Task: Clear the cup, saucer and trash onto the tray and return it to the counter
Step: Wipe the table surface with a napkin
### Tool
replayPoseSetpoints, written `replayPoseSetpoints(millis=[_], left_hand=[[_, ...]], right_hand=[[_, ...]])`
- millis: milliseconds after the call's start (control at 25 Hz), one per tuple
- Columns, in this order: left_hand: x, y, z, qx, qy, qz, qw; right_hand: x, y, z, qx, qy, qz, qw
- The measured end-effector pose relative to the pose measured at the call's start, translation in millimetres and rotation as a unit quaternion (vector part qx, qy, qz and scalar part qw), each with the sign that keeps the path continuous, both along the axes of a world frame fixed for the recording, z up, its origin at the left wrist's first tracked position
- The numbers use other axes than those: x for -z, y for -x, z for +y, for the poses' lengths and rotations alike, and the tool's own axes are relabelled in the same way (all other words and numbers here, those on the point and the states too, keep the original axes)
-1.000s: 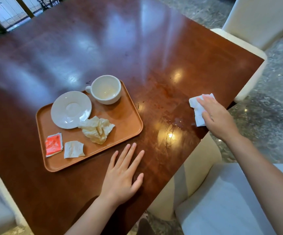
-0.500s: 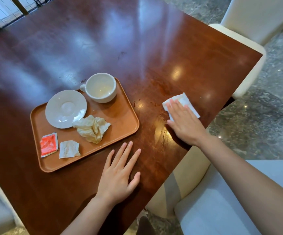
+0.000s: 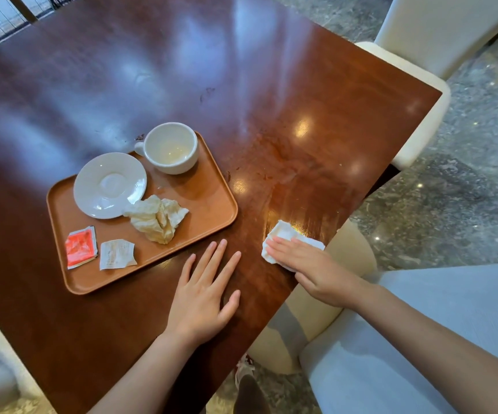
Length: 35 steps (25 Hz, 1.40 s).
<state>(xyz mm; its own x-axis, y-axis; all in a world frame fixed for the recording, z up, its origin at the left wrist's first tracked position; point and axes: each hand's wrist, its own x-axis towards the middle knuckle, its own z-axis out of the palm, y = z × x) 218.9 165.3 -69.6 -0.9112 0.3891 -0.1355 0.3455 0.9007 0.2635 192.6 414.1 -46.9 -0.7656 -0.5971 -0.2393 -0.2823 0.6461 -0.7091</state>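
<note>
An orange tray (image 3: 209,204) lies on the dark wooden table (image 3: 271,100). On it stand a white cup (image 3: 170,147) and a white saucer (image 3: 110,185), with a crumpled stained napkin (image 3: 156,218), a red packet (image 3: 81,248) and a torn white packet (image 3: 116,253). My left hand (image 3: 203,297) rests flat on the table just in front of the tray, fingers spread, holding nothing. My right hand (image 3: 316,267) presses a white tissue (image 3: 283,234) flat against the table near its right edge.
Cream chairs stand around the table: one at the far right corner (image 3: 421,55), one under the near right edge (image 3: 301,318), and a grey-white seat (image 3: 421,324) below my right arm. A wet streak shines on the wood (image 3: 310,198) beyond the tissue. The floor is grey stone.
My right hand has slid the tissue across the table from the far right edge toward the near edge, close to my left hand. My left hand and the tray have stayed put.
</note>
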Motion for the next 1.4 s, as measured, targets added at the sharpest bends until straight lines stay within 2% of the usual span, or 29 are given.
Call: replayPoseSetpoints(millis=[80,120,160,200,240,280,360,440,560,760,880,960,1040,1120,1280,1400], left_hand=[[0.3,-0.5,-0.6,0.0,0.005,0.0,1.0],[0.6,-0.4,-0.8,-0.001,0.005,0.001,1.0],[0.8,-0.6,-0.8,-0.002,0.004,0.002,1.0],[0.9,-0.7,-0.6,-0.003,0.003,0.003,1.0],[1.4,-0.9,-0.2,-0.002,0.002,0.005,1.0],[1.9,-0.7,0.1,0.0,0.002,0.007,1.0],[2.0,-0.9,0.0,0.001,0.003,0.008,1.0],[2.1,-0.9,0.2,0.0,0.005,0.01,1.0],[2.5,-0.9,0.4,0.0,0.008,0.01,1.0],[1.5,-1.4,0.4,0.0,-0.001,0.016,1.0],[1.5,-0.6,0.6,0.0,-0.004,0.021,1.0],[2.2,0.0,0.9,0.001,-0.006,0.025,1.0],[1.7,-0.9,0.3,0.0,-0.005,0.025,1.0],[1.9,-1.1,-0.4,0.0,-0.006,0.027,1.0],[2.0,-1.5,-0.3,0.002,-0.005,0.031,1.0],[3.6,-1.7,-0.2,0.003,-0.006,0.035,0.999]], right_hand=[[-21.6,2.0,-6.8,0.145,0.131,-0.104,0.975],[-31.5,8.9,-3.9,0.228,0.196,-0.123,0.946],[-37.8,18.7,4.2,0.304,0.233,-0.103,0.918],[-40.4,30.6,16.7,0.35,0.214,-0.056,0.91],[-38.1,42.4,32.1,0.361,0.149,0.001,0.92],[-32.6,52.6,45.9,0.34,0.07,0.045,0.937],[-8.7,63.5,64.1,0.266,-0.081,0.059,0.959],[14.5,63.6,66.3,0.239,-0.166,0.075,0.954],[25.0,50.1,52.6,0.209,-0.155,0.119,0.958],[20.0,-13.5,-13.5,0.13,-0.081,0.096,0.984],[10.4,-18.7,-32.8,0.198,-0.002,0.055,0.979],[7.2,-13.2,-26.3,0.25,0.028,0.078,0.965],[7.2,-12.0,-16.4,0.226,0.003,0.173,0.959],[13.7,-11.8,-8.7,0.168,-0.076,0.264,0.947],[23.7,-11.5,-12.5,0.124,-0.162,0.234,0.951],[31.7,-13.6,-13.4,0.099,-0.163,0.188,0.963]])
